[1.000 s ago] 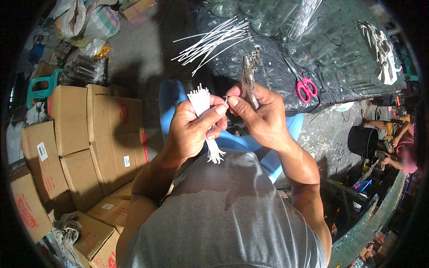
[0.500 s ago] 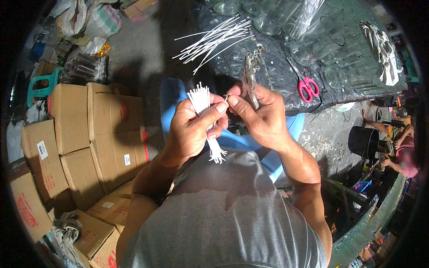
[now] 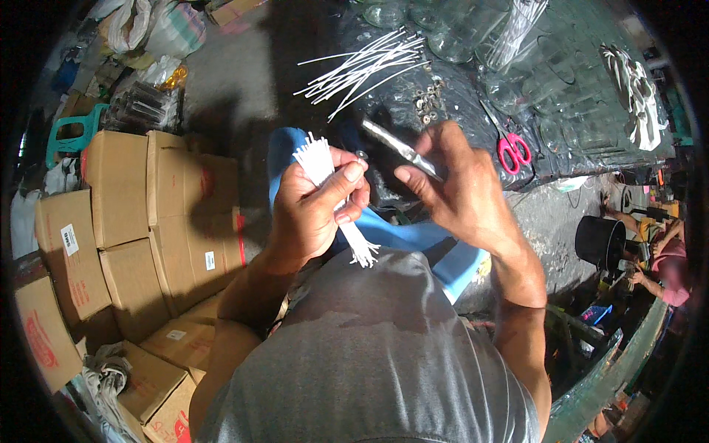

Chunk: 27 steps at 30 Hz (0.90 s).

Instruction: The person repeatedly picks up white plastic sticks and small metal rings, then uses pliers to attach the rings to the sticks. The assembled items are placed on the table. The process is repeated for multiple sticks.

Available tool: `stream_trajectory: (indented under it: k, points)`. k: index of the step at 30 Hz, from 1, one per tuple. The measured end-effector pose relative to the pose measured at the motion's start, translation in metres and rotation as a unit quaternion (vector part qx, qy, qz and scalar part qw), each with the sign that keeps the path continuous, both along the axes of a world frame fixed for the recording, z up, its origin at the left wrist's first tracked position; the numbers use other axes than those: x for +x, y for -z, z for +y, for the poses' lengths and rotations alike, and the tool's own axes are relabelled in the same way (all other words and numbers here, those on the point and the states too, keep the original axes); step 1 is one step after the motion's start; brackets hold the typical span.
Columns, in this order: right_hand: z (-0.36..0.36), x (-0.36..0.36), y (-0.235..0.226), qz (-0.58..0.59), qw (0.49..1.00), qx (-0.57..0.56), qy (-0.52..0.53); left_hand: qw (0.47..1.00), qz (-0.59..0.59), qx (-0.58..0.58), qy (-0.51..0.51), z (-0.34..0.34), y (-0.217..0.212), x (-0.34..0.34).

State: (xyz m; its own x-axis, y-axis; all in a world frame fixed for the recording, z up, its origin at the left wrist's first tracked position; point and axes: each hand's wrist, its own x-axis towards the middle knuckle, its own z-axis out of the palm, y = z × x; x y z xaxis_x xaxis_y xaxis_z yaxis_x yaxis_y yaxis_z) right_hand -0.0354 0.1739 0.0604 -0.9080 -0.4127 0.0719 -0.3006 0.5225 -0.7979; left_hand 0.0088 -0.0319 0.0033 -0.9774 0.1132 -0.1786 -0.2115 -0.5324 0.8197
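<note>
My left hand (image 3: 314, 203) is closed around a bundle of thin white wick-like cords (image 3: 316, 161), whose frayed lower ends hang below the palm. Between its thumb and forefinger is a small round metal piece (image 3: 362, 156). To the right, my right hand (image 3: 461, 188) grips a silver metal hand tool (image 3: 395, 142), seemingly pliers viewed edge-on; its tip points up and left, apart from the left hand. Loose white cords (image 3: 362, 70) lie spread beyond my hands on black plastic sheeting (image 3: 384, 107). Several small metal pieces (image 3: 429, 102) are scattered there too.
Pink-handled scissors (image 3: 512, 151) rest on the sheeting's right side. Behind stand clear glass vessels (image 3: 458, 37), a further cord bundle (image 3: 517, 33) and white cloth strips (image 3: 641, 103). Stacked cardboard boxes (image 3: 118, 192) fill the left. A black bucket (image 3: 600, 242) and another person (image 3: 670, 266) are at right.
My right hand has drawn back from the left hand's fingertips and turned, swinging the tool to point up-left. The small metal piece stays in the left fingers. Small pieces on the sheeting are now uncovered.
</note>
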Motion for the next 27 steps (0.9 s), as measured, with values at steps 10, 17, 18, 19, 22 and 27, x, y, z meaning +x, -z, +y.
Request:
stream_trajectory:
  k: [10, 17, 18, 19, 22, 27]
  points:
    - [0.013, -0.004, 0.004, 0.205, 0.962, 0.142, -0.109, 0.997, 0.047, 0.033, -0.042, -0.003, -0.007, -0.003]
    - [0.008, -0.007, 0.006, 0.187, 0.966, 0.138, -0.117, 0.998, 0.044, -0.007, -0.032, -0.007, -0.006, -0.003]
    - [0.008, -0.007, 0.006, 0.192, 0.964, 0.139, -0.117, 0.998, 0.048, -0.016, -0.028, -0.008, -0.006, -0.003]
    - [0.008, -0.008, 0.007, 0.197, 0.963, 0.140, -0.119, 0.998, 0.043, -0.024, -0.030, -0.007, -0.006, -0.003]
    - [0.008, -0.010, 0.009, 0.208, 0.963, 0.124, -0.121, 0.998, 0.034, -0.038, -0.031, -0.004, -0.008, -0.002]
    - [0.009, -0.007, -0.003, 0.092, 0.979, 0.147, -0.107, 0.998, 0.045, -0.031, -0.023, -0.001, -0.010, -0.004]
